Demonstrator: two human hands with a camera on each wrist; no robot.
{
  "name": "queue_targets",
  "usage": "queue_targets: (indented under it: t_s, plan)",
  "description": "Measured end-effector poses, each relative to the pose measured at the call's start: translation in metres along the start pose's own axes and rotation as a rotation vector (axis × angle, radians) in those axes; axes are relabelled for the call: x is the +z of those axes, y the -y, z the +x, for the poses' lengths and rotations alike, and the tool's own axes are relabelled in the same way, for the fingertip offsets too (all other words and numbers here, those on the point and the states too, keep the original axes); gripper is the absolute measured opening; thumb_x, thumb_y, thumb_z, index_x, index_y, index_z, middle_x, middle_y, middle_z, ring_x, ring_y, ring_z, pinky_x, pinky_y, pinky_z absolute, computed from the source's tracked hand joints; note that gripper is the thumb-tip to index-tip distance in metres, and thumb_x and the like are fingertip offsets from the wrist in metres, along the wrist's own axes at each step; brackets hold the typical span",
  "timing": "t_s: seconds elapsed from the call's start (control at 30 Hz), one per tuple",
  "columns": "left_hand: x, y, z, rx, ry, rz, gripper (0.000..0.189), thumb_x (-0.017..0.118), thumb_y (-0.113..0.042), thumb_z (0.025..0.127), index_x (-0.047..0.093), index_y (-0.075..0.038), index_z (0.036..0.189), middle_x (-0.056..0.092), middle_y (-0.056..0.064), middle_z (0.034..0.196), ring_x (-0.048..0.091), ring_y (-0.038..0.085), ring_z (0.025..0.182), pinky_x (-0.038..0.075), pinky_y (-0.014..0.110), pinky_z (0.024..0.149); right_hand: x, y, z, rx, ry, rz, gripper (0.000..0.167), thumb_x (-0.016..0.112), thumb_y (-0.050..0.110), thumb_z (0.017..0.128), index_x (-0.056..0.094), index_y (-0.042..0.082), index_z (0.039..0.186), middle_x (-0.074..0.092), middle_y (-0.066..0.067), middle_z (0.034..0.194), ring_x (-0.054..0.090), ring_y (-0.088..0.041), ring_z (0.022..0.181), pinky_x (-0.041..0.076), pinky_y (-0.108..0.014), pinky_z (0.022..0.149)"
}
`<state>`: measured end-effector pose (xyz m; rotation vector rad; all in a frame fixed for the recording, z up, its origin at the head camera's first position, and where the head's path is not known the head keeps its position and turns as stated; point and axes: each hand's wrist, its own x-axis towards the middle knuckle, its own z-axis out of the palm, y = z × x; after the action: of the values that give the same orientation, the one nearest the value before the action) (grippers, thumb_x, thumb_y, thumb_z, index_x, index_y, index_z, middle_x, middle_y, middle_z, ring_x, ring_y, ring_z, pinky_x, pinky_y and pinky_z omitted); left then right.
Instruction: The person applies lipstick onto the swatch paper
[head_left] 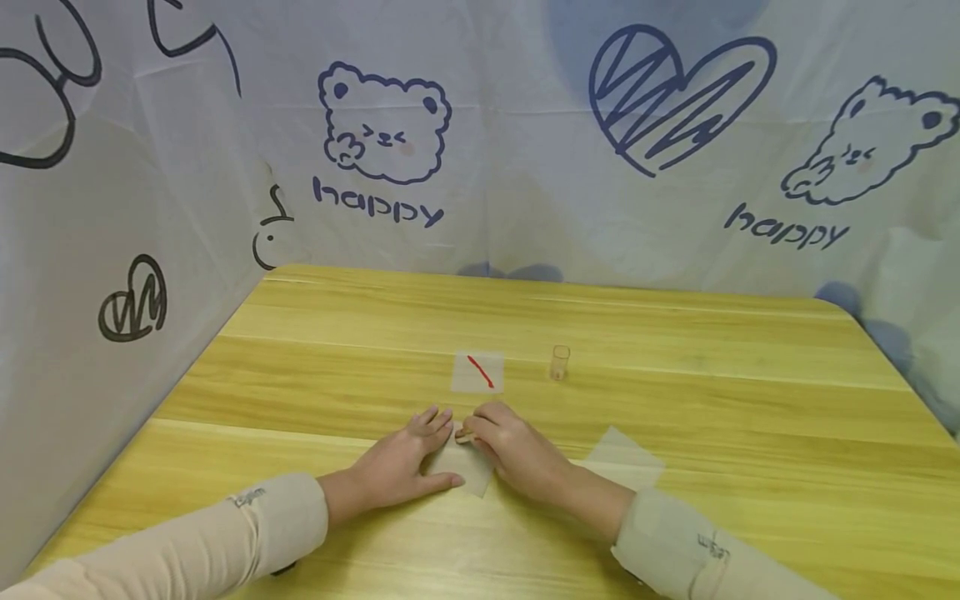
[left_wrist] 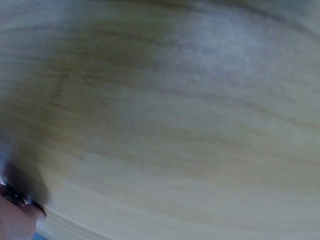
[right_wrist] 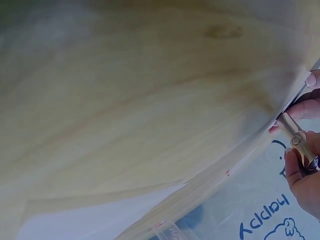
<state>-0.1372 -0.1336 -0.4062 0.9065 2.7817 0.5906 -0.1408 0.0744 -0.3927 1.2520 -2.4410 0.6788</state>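
In the head view my left hand (head_left: 397, 462) lies with fingers spread at the left edge of a pale square sheet (head_left: 476, 479), its thumb over the near part. My right hand (head_left: 528, 454) pinches a small brass-coloured metal tool (right_wrist: 291, 131) with a round screw on its side. The tool's tip is close over the sheet, and fingers hide part of the tool. The left wrist view catches only part of the left hand (left_wrist: 19, 220), low in the corner. Right hand fingers (right_wrist: 292, 165) curl around the tool in the right wrist view.
Beyond the hands lies another pale square (head_left: 461, 379) with a red slanting line. A small clear cup (head_left: 559, 363) stands to its right. Another pale sheet (head_left: 626, 458) lies beside the right forearm. White cloth walls (head_left: 517, 167) with drawings enclose the wooden table (head_left: 360, 312).
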Motion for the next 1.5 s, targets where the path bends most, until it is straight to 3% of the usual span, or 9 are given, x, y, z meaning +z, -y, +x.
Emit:
queue_targets:
  t_s: [0.5, 1.5]
  plan:
    - [0.000, 0.001, 0.000, 0.014, -0.010, 0.018, 0.075, 0.060, -0.048, 0.086, 0.043, 0.006, 0.134, 0.035, 0.019, 0.145, 0.029, 0.039, 0.137, 0.037, 0.051, 0.105, -0.006, 0.005, -0.004, 0.022, 0.034, 0.003, 0.015, 0.061, -0.001, 0.086, 0.064, 0.004, 0.100, 0.061, -0.006, 0.101, 0.059, -0.017, 0.097, 0.053, -0.023, 0.085]
    - [0.002, 0.001, -0.001, 0.014, -0.016, 0.000, 0.075, 0.060, -0.048, 0.086, 0.042, 0.007, 0.135, 0.034, 0.019, 0.146, 0.027, 0.038, 0.137, 0.033, 0.051, 0.107, -0.008, 0.005, -0.018, -0.011, -0.007, 0.005, 0.015, 0.063, 0.002, 0.085, 0.065, 0.001, 0.099, 0.061, -0.008, 0.099, 0.060, -0.017, 0.093, 0.054, -0.021, 0.082]
